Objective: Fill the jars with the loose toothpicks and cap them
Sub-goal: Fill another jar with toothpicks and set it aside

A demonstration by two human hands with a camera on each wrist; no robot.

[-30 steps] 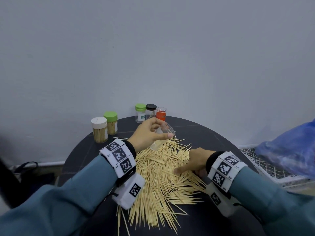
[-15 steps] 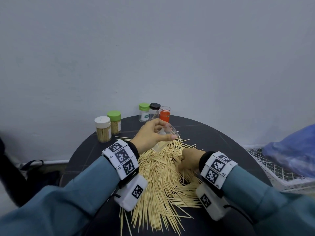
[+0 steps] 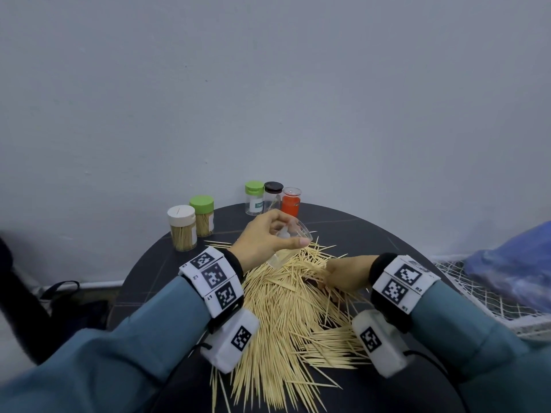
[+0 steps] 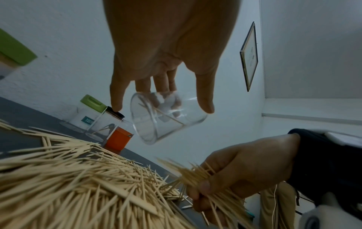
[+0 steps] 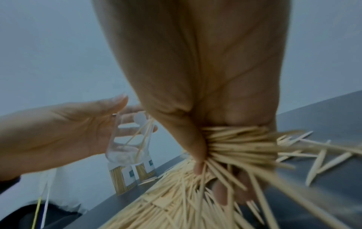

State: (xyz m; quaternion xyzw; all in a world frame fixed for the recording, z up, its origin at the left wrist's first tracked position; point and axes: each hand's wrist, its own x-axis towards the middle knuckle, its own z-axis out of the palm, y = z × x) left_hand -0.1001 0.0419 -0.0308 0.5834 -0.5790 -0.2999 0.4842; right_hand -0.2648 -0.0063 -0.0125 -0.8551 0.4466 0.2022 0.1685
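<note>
Left hand (image 3: 262, 238) gripping a tilted clear plastic jar (image 3: 290, 242) above the pale wooden toothpick pile (image 3: 286, 308) — right hand (image 3: 347, 272) down in it — round dark tabletop (image 3: 357, 234).

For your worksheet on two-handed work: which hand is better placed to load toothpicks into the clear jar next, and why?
The right hand. It already grips a bundle of toothpicks just below the jar's open mouth, while the left hand holds the clear jar tilted above the pile.
</note>
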